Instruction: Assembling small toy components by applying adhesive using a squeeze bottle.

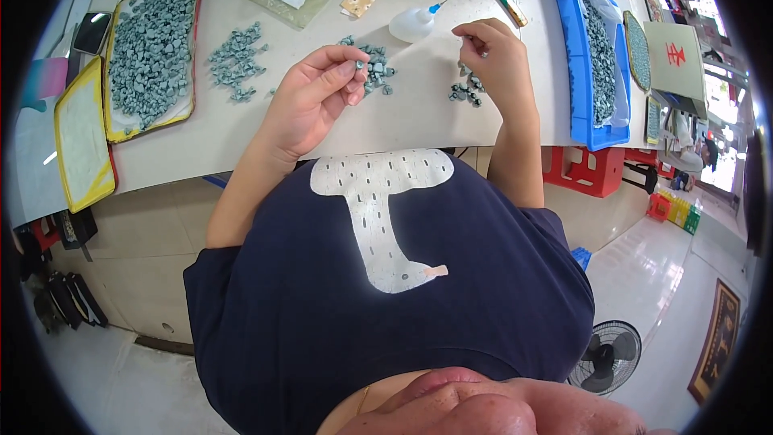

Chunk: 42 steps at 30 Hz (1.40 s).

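Observation:
My left hand [316, 95] is raised over the table's near edge, thumb and forefinger pinched on a small grey-green stone [359, 65]. Just behind those fingertips lies a loose heap of similar stones [378, 71]. To the right, my right hand [498, 60] is curled with its fingers drawn together; what it holds, if anything, is too small to name. Under and beside it sits a little group of darker, shinier pieces [465, 95]. Between the hands, farther back, stands a white squeeze bottle [412, 25] with a blue needle tip.
Scattered stones [236, 60] lie left of my left hand. Beyond them is a yellow-rimmed tray [196, 72] full of stones. A blue bin [576, 72] with stones stands at the right. Farther back lie a plastic bag [266, 2], a patterned packet [360, 0] and a tube [509, 5].

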{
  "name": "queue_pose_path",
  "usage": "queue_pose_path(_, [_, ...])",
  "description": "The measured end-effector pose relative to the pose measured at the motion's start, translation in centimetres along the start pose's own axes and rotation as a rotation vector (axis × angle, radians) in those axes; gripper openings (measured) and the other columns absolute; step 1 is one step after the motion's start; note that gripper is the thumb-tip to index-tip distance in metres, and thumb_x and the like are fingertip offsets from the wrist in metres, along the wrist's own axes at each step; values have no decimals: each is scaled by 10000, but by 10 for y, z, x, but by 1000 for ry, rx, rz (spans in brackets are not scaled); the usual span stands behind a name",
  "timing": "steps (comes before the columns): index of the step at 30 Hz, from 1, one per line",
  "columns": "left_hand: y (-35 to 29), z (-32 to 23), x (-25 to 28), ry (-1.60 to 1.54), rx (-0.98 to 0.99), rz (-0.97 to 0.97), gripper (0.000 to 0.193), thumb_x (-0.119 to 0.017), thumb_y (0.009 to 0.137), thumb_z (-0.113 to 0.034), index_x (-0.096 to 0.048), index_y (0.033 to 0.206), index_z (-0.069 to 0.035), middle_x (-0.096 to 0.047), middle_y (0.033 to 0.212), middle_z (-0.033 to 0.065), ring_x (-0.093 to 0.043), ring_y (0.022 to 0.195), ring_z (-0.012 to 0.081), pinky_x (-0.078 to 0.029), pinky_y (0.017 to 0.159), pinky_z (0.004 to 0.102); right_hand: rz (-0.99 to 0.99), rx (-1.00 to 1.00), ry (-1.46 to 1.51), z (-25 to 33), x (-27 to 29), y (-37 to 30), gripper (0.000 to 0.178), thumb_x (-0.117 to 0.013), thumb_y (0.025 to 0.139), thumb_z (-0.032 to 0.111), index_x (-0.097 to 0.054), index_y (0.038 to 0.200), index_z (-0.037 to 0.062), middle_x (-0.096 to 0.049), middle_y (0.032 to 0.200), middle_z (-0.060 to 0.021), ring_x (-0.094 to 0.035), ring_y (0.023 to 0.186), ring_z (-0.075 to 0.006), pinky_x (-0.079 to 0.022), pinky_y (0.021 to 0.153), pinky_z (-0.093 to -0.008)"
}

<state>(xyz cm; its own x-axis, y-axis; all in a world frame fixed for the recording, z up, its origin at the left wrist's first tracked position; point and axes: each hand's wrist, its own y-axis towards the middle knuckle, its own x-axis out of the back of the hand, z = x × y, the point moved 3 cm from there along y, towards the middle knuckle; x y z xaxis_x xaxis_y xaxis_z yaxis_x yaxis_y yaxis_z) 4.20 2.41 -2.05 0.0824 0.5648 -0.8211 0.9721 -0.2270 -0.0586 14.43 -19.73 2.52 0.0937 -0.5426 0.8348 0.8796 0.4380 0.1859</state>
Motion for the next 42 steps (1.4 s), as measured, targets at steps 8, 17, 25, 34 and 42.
queue_pose_path(8, [0,1,2,-8,10,20,171,-531,935,-70,-586,1083,-2,-582,899,58,-503,767,111,-419,702,247,23,161,559,62,-15,-11,223,-615,797,-82,-672,995,2,-628,929,-73,-628,784,-125,-486,671,-221])
queue_pose_path(17, [-4,-3,0,-23,-2,45,163,-533,928,-61,-535,1090,-45,-586,899,56,-511,789,119,-412,705,254,43,198,850,78,-47,-14,254,-661,775,-103,-675,1004,5,-632,963,-86,-616,835,-140,-489,654,-231])
queue_pose_path(25, [-4,-4,-1,-38,-3,47,126,-522,925,-49,-537,1050,-58,-592,896,52,-521,784,115,-413,697,254,-38,248,660,78,-45,-17,216,-692,752,-82,-703,945,16,-658,940,-82,-622,784,-119,-475,603,-207])
queue_pose_path(34, [-2,-1,1,-59,21,28,117,-512,926,-41,-538,1040,-51,-592,883,48,-526,778,109,-414,695,253,-322,570,316,88,-41,-20,234,-727,662,-84,-695,871,17,-663,859,-84,-638,686,-167,-503,546,-229])
queue_pose_path(42, [-3,-2,1,-23,14,6,114,-513,925,-37,-537,1035,-51,-584,885,40,-528,791,107,-416,698,253,-296,731,250,87,-42,-19,254,-732,618,-89,-656,847,-7,-651,849,-102,-645,708,-190,-526,570,-249])
